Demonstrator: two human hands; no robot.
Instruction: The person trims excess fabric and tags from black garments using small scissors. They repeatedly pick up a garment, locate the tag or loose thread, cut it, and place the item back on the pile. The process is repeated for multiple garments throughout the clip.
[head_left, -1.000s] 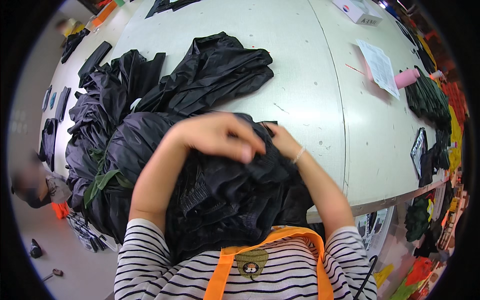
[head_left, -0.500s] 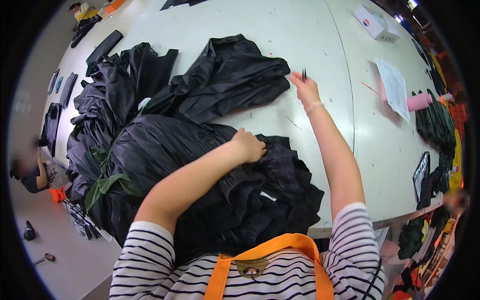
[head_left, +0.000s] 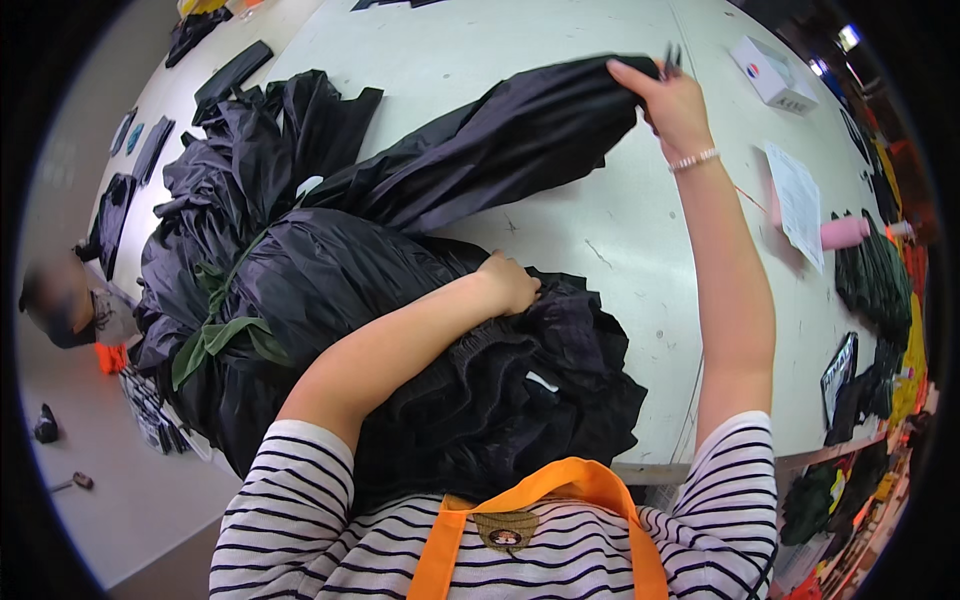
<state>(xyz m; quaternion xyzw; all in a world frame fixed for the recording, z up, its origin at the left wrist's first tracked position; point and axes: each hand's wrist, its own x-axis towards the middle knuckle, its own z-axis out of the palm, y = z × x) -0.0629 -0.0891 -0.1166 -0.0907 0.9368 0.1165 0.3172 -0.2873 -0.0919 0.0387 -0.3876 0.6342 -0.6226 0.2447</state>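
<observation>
A big bundle of black, shiny garments point(head_left: 320, 262) lies in front of me, tied round with a green cloth strip point(head_left: 222, 342). My left hand point(head_left: 508, 286) presses on the bundle near its gathered, ruffled end, its fingers curled into the cloth. Up at the far right, my right hand point(head_left: 682, 112) pinches the end of one black garment point(head_left: 510, 135), which stretches from the bundle across the table. A small dark two-pointed tool point(head_left: 673, 60), snips or tweezers, sticks up from the same hand. White tags peek out of the cloth.
On the right of the white table point(head_left: 640, 290) are an open white box point(head_left: 775, 75), printed paper sheets point(head_left: 795, 200) and a pink thread cone point(head_left: 845, 233). Dark green garments point(head_left: 865, 270) hang over the right edge. Folded dark pieces point(head_left: 232, 80) lie far left; a person point(head_left: 75, 300) is beyond.
My right hand has moved up and right and now holds the end of the black garment, which is drawn out longer and straighter. My left hand has stayed nearly in place.
</observation>
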